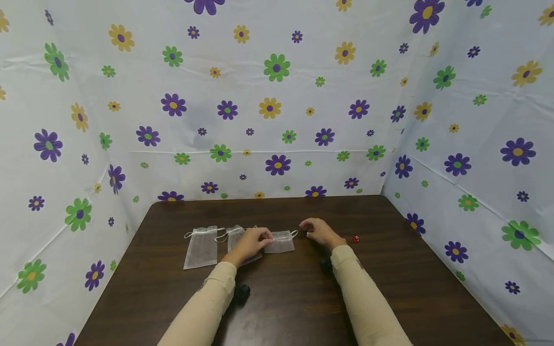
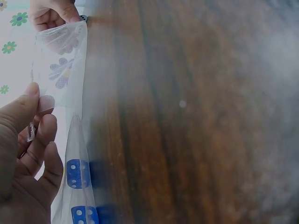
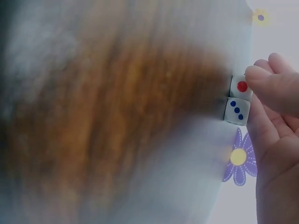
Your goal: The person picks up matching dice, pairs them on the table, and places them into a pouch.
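Observation:
My left hand (image 1: pixel 251 244) pinches the edge of a small sheer white drawstring bag (image 1: pixel 282 243) between thumb and fingers. In the left wrist view, blue dice (image 2: pixel 77 173) show through another sheer bag beside that hand. To the right of the small bag, my right hand (image 1: pixel 322 232) pinches a white die (image 3: pixel 241 86) with a red dot. A second white die (image 3: pixel 237 111) with blue dots touches the first one. Whether this second die is also gripped, I cannot tell.
A larger sheer bag (image 1: pixel 201 250) lies flat at the left, and another (image 1: pixel 235 235) is partly covered by my left hand. A red die (image 1: pixel 356 238) sits right of my right hand. Flower-patterned cloth (image 1: pixel 277 115) stands behind and beside the dark wooden table (image 1: pixel 285 298).

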Available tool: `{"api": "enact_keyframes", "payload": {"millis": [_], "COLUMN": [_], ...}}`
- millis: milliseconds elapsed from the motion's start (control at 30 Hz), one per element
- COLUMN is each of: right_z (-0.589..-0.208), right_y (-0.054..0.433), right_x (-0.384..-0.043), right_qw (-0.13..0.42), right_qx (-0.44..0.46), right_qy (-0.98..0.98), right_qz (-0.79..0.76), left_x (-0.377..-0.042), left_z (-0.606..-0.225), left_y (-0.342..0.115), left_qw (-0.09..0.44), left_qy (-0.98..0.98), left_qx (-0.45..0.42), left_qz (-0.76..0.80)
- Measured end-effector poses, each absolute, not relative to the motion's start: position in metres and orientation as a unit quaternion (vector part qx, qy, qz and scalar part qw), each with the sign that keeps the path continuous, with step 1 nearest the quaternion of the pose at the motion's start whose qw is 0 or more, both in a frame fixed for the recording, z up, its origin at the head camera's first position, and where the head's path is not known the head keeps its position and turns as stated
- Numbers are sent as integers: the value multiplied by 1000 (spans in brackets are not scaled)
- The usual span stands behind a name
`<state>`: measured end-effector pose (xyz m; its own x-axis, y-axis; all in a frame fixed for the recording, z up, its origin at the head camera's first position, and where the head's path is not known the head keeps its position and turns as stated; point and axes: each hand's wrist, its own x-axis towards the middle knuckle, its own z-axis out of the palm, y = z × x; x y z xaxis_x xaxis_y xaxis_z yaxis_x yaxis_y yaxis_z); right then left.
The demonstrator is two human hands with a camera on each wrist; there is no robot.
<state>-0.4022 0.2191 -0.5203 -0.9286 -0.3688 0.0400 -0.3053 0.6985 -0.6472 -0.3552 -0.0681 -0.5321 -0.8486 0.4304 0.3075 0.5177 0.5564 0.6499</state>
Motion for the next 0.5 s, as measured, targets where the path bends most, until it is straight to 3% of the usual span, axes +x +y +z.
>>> {"api": "enact_keyframes", "payload": {"millis": [500], "right_z": [-517], "right_y": [213], "right_x": [-401], "right_qw": [26], "right_qx": [-210], "right_qy": [932], "right_qz": [-294], "left_x": [-357], "left_z": [-530], "left_y": [-69], "left_qw": [55], "left_qy": [-875], "left_qx": [-277], "left_qz": [-393]}}
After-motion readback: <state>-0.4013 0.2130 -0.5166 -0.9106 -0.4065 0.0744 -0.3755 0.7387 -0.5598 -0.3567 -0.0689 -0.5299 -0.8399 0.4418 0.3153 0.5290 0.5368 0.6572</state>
